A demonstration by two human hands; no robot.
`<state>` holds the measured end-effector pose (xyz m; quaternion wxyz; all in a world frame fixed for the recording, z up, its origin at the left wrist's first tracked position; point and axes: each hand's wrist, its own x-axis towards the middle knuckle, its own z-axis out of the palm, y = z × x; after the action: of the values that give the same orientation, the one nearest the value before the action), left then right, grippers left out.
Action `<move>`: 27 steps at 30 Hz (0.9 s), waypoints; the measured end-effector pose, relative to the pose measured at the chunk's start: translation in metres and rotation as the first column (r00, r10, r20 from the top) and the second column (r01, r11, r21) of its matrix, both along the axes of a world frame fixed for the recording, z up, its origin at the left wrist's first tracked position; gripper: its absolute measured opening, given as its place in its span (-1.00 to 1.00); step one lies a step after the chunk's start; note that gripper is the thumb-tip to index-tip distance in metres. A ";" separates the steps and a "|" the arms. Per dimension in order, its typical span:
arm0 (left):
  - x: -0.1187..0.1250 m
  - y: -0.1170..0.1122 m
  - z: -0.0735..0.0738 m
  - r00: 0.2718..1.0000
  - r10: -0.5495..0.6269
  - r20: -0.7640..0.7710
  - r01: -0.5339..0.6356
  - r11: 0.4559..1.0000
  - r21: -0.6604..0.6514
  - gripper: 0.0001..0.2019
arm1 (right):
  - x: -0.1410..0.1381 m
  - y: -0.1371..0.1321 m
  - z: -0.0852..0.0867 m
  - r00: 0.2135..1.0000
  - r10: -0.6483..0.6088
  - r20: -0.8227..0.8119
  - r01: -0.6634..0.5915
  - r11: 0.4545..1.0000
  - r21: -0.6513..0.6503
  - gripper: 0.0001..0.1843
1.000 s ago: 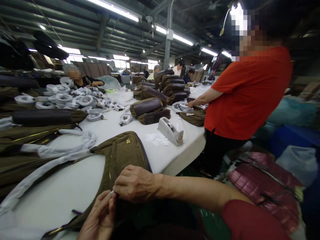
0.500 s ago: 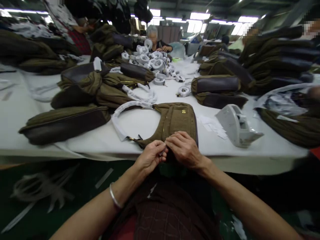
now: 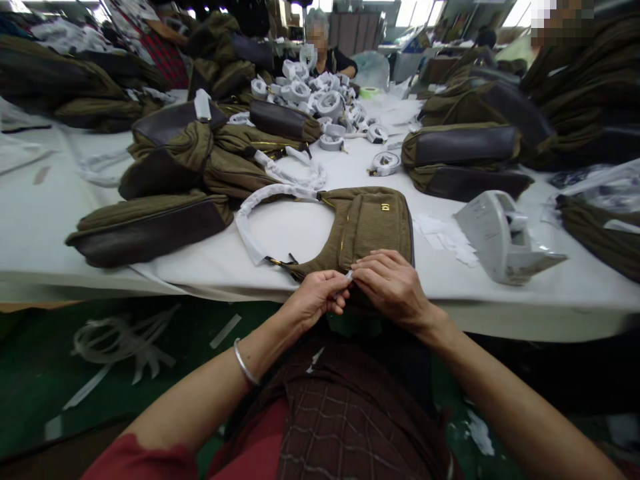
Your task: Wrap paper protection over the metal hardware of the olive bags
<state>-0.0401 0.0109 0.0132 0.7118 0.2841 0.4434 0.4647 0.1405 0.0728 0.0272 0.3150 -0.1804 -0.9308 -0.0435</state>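
An olive-green handbag (image 3: 370, 223) with a paper-wrapped handle (image 3: 265, 207) lies at the near edge of the white table (image 3: 40, 220). My left hand (image 3: 317, 300) and my right hand (image 3: 393, 287) meet at the bag's near edge. Both are closed in a pinch around a small white piece (image 3: 348, 275) held between their fingertips. A silver bangle (image 3: 243, 363) circles my left wrist.
A grey tape dispenser (image 3: 503, 237) stands right of the bag, with white paper scraps (image 3: 445, 233) beside it. More olive bags (image 3: 150, 227) are piled left and right (image 3: 465, 157). Rolls of white tape (image 3: 320, 103) lie farther back, where a person sits. Paper strips (image 3: 120, 343) litter the green floor.
The camera has swung left from the person in the orange shirt and then tilted down slightly. My hands stay pinched together at the bag's near edge.
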 end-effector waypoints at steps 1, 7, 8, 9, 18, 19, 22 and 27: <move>0.001 0.000 0.000 1.000 0.003 -0.004 -0.003 1.000 0.006 -0.74 | -0.001 0.000 0.000 1.000 0.003 0.002 -0.003 1.000 0.001 -0.86; 0.009 -0.003 -0.004 0.977 0.102 -0.188 -0.090 0.993 0.075 -0.77 | 0.007 -0.004 0.008 1.000 -0.030 -0.003 0.030 0.996 -0.080 -0.89; 0.010 -0.004 -0.004 0.969 0.117 -0.219 -0.098 0.991 0.095 -0.76 | 0.014 -0.004 0.011 0.998 -0.048 -0.038 0.044 0.993 -0.107 -0.92; 0.010 -0.005 -0.005 0.961 0.130 -0.244 -0.105 0.988 0.113 -0.75 | 0.025 -0.004 0.016 0.993 -0.078 -0.088 0.066 0.989 -0.133 -0.94; 0.011 -0.001 -0.009 0.917 0.197 -0.348 -0.162 0.979 0.127 -0.65 | 0.210 0.037 0.057 0.305 -0.869 -0.389 0.753 0.470 -0.460 -0.79; 0.011 0.000 -0.010 0.918 0.196 -0.345 -0.161 0.979 0.128 -0.65 | 0.228 0.046 0.056 0.245 -0.903 -0.353 0.724 0.412 -0.553 -0.77; 0.011 0.000 -0.012 0.919 0.191 -0.344 -0.158 0.980 0.124 -0.63 | 0.264 0.072 0.044 0.221 -0.959 -0.180 0.485 0.268 -0.832 -0.73; 0.011 0.000 -0.014 0.916 0.201 -0.348 -0.169 0.978 0.119 -0.63 | 0.269 0.095 0.021 0.337 -0.940 -0.058 0.261 0.153 -0.953 -0.65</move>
<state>-0.0293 0.0106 -0.0011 0.5590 0.3511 0.5702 0.4890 0.4090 0.1679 0.0484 0.4414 -0.7028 -0.4479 0.3327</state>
